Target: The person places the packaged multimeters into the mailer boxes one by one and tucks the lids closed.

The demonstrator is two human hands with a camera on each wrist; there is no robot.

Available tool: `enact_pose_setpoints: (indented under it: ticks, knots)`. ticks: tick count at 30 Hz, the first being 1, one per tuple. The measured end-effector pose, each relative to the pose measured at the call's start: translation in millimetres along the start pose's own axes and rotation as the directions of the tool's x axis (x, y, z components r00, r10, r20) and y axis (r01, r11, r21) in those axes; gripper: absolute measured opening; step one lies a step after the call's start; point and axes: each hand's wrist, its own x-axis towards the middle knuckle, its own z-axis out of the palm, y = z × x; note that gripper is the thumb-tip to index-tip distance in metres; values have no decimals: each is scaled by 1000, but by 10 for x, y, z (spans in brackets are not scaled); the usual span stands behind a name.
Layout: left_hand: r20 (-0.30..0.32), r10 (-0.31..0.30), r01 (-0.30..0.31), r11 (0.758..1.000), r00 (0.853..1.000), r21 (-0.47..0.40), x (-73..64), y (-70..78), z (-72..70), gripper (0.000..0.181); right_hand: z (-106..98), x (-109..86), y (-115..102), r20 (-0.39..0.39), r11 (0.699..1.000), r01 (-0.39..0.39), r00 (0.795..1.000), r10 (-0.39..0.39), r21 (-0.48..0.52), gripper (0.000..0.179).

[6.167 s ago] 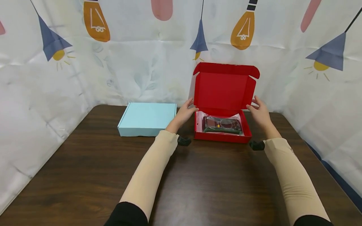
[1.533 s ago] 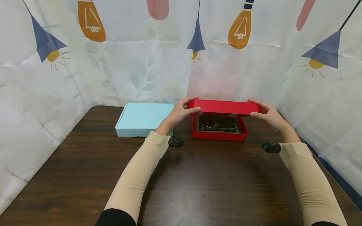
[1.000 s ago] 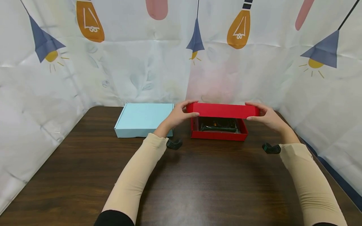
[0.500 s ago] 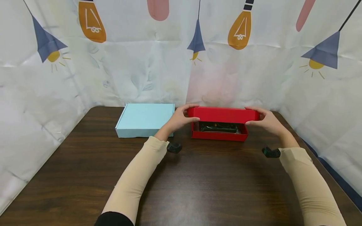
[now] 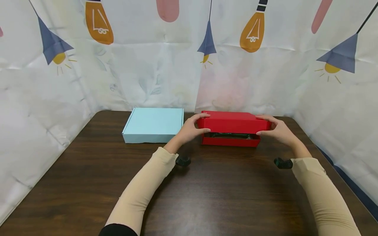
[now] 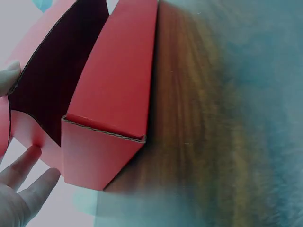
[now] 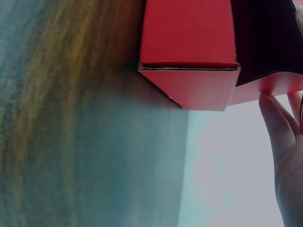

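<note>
A red cardboard box [image 5: 228,141] stands on the table, its lid [image 5: 233,122] tilted down over it with a gap left at the front. Through that gap shows the dark green edge of a plastic-wrapped device [image 5: 231,135]; earlier frames show it looking like a multimeter. My left hand [image 5: 189,130] holds the lid's left front corner, thumb at the front flap. At the right front corner my right hand [image 5: 279,132] holds the lid likewise. In the left wrist view, fingertips [image 6: 42,187] touch the box's side; in the right wrist view, a finger [image 7: 273,113] does too.
A closed light blue box [image 5: 153,123] sits just left of the red one, close to my left hand. Behind both, a patterned white cloth [image 5: 177,75] hangs along the back edge of the dark wooden table [image 5: 224,190].
The red lid, upright at first with the wrapped device in plain view, has swung forward and down. Both hands moved from its sides to its front corners and lowered with it.
</note>
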Motion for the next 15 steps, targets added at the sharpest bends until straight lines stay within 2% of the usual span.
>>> enact_pose_setpoints:
  ticks: [7, 10, 15]
  knots:
    - [16, 53, -55, 986, 998, 156, -37, -37, 54, 61, 33, -15, 70, 2, 998, 14, 1000, -14, -62, 69]
    - [28, 71, -75, 979, 997, 188, -48, -37, 62, 61, 42, -18, 95, 7, 997, 9, 1000, -8, -78, 72]
    - [46, 67, -76, 966, 997, 245, -61, -31, 62, 62, 45, -29, 107, 20, 990, -24, 999, 27, -137, 77]
